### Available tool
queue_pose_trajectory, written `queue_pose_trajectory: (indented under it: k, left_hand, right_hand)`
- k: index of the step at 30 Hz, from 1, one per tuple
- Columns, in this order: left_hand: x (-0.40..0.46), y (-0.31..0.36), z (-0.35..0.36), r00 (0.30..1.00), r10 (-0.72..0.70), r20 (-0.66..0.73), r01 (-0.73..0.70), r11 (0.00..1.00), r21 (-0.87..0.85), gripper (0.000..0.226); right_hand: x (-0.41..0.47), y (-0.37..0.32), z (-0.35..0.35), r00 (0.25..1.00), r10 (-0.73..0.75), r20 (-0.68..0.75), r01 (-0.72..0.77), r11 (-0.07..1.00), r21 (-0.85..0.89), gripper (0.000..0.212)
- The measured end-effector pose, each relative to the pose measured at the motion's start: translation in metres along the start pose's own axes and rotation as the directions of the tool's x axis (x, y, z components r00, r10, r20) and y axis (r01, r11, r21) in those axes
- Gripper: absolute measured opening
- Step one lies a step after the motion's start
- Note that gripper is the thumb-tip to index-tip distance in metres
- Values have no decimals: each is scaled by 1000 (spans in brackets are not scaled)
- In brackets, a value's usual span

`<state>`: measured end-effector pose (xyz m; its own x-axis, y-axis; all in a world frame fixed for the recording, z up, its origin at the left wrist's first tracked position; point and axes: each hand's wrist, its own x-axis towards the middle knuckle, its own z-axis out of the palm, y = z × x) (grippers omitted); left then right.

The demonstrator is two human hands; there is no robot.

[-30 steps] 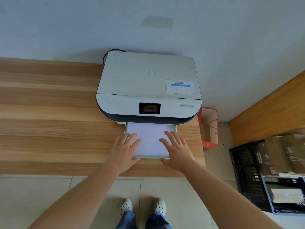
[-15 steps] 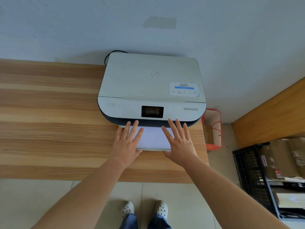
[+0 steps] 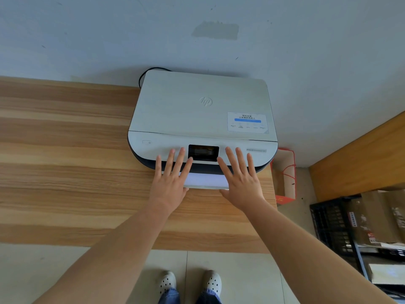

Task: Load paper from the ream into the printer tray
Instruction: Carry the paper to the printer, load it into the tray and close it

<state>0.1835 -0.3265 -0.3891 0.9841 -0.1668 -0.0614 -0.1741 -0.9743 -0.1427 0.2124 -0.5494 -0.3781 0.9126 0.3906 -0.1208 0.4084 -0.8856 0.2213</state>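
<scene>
A white printer point(image 3: 197, 106) stands on the wooden table against the wall. Its paper tray point(image 3: 206, 187) sticks out only a little from the front, with white paper point(image 3: 205, 179) lying in it. My left hand point(image 3: 169, 183) lies flat with fingers spread on the tray's left part, fingertips over the printer's front. My right hand point(image 3: 240, 181) lies flat in the same way on the tray's right part. Neither hand grips anything. No ream is in view.
The wooden table point(image 3: 65, 161) stretches to the left of the printer. A red paper bag point(image 3: 285, 174) stands on the floor off the table's right end. A black crate point(image 3: 333, 224) with boxes sits at the right. My feet are below the table edge.
Both hands have moved forward towards the printer, and the tray with the paper has slid most of the way in. Far less of the paper shows now.
</scene>
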Motion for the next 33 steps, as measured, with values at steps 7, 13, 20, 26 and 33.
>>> queue_pose_trajectory:
  k: [7,13,20,26,33]
  left_hand:
    - [9,-5,4,1000,23,2,-23,1000,16,94]
    - [14,-8,9,999,36,-24,-37,999,-29,89]
    - [17,-12,19,995,73,-72,-75,997,-32,86]
    - [19,-14,25,991,88,-97,-92,995,-29,93]
    - [20,-20,30,979,121,-163,-129,991,-37,102]
  right_hand:
    - [9,-2,1,1000,16,-10,-16,999,-30,107]
    - [13,-1,5,999,22,-24,-21,1000,21,102]
    - [15,0,9,998,21,-64,-18,999,46,99]
    - [19,2,17,989,18,-146,-10,998,55,94]
    - [26,2,28,960,18,-280,-1,998,61,84]
